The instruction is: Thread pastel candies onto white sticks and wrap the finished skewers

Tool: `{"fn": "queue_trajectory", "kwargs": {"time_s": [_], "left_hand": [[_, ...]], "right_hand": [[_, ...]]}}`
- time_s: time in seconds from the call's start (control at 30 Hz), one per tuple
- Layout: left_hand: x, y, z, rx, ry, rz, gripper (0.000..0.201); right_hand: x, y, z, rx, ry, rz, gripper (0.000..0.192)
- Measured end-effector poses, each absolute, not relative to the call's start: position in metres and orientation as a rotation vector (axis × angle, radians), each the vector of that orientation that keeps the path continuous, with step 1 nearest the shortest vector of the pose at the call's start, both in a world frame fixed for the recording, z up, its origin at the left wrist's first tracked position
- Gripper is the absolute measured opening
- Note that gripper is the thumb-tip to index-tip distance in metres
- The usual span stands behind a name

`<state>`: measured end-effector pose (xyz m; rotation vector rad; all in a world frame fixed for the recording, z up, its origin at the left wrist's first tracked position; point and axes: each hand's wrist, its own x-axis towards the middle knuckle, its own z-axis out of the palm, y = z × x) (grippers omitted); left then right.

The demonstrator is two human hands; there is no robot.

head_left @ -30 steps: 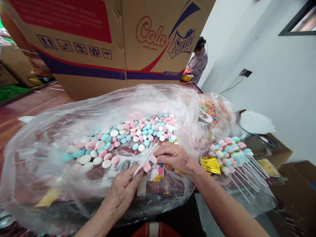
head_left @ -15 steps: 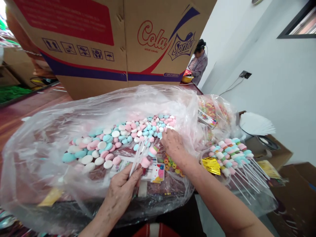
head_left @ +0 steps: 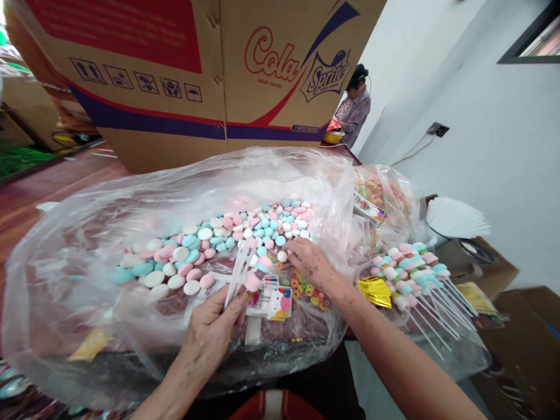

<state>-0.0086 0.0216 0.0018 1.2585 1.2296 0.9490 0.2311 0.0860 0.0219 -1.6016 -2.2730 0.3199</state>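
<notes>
Since half a second ago the right hand (head_left: 308, 262) has been drawn back a little from the heap of round pink, white and pale-blue candies (head_left: 227, 242) inside the large clear plastic bag (head_left: 131, 204), and the bundle of thin white plastic sticks (head_left: 240, 269) has been tipped more upright. The bundle is pinched between the fingers of the left hand (head_left: 210, 335), at the near edge of the heap; a pink candy (head_left: 252, 282) is seen on one stick, just beside the left thumb. The right hand is laid palm down at the heap's near right edge, its fingers curled narrowly over small candies; whether one is gripped cannot be told. Small coloured ring candies (head_left: 306, 290) lie just below that hand, and a printed card packet (head_left: 273, 300) lies between the two hands. To the right of the bag, finished candy skewers on white sticks (head_left: 415, 274) are piled beside a gold foil wrapper (head_left: 374, 291). Behind the bag stands a large brown cardboard box printed "Cola Sprite" (head_left: 210, 70), and beyond it a person in a grey top (head_left: 355, 108) is seen.
</notes>
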Motion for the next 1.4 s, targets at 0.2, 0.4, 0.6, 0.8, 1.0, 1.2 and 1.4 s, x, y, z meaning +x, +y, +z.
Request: {"fn": "queue_trajectory", "kwargs": {"time_s": [0.2,0.4,0.6,0.8,1.0,1.2,1.4], "left_hand": [[-0.007,0.021,0.006,1.264,1.246,0.944,0.04],[-0.007,0.021,0.008,1.281,1.243,0.944,0.039],[-0.009,0.02,0.013,1.283,1.255,0.93,0.038],[-0.007,0.021,0.012,1.318,1.295,0.901,0.038],[-0.006,0.024,0.015,1.445,1.388,0.865,0.037],[-0.005,0.023,0.019,1.48,1.404,0.775,0.038],[-0.002,0.024,0.02,1.501,1.386,0.761,0.039]], "right_hand": [[0.22,0.084,0.038,-1.808,-2.209,0.258,0.017],[0.204,0.084,0.026,-1.789,-2.41,0.158,0.016],[0.228,0.088,0.003,-1.416,-2.507,0.183,0.03],[0.229,0.088,-0.002,-1.386,-2.564,0.026,0.025],[0.218,0.093,0.008,-1.481,-2.246,0.319,0.022],[0.221,0.086,0.03,-1.185,-1.14,1.236,0.023],[0.212,0.075,0.036,-1.054,-0.886,1.478,0.03]]}}
